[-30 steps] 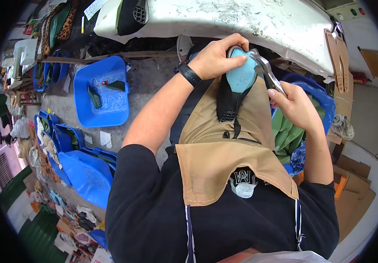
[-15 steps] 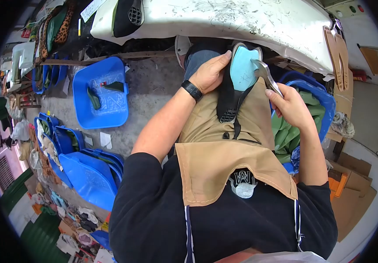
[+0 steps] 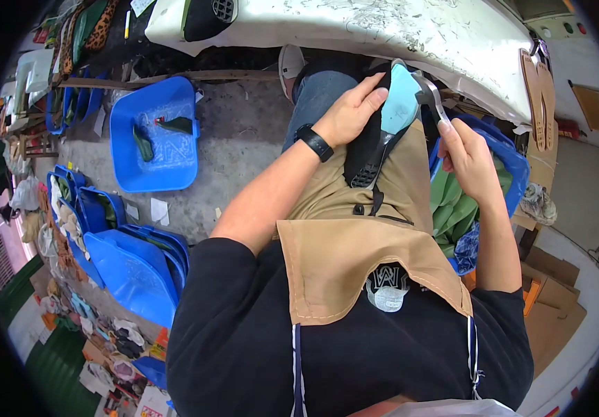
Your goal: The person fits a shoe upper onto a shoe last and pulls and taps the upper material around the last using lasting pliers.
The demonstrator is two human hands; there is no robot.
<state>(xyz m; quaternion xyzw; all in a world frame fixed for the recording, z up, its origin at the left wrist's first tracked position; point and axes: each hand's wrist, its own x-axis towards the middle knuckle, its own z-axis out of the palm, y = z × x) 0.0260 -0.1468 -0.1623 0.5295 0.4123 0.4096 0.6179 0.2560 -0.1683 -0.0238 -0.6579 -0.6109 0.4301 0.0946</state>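
A black shoe upper on a last lies bottom up across my lap, with a light-blue insole point(image 3: 399, 101) facing me and a black gridded heel end point(image 3: 365, 176) toward my waist. My left hand point(image 3: 352, 115) is closed round the shoe's left side, thumb pressed along the edge near the toe. Closed on the handle of metal pincers point(image 3: 436, 101) is my right hand point(image 3: 468, 151), to the right of the shoe. The pincers' head lies at the insole's right edge; whether its jaws bite the upper cannot be made out.
A white worktop point(image 3: 355, 31) runs ahead, carrying another black shoe point(image 3: 209, 19). Right of my lap stands a blue bin point(image 3: 517, 170) holding green pieces point(image 3: 456, 208). On the floor to the left are a blue tub point(image 3: 153, 177) with two dark green pieces and several stacked blue bins point(image 3: 129, 271).
The pincers' head has moved from over the insole to its right edge. The shoe has turned, its insole now tilted more to the right, and my left hand has shifted slightly right with it.
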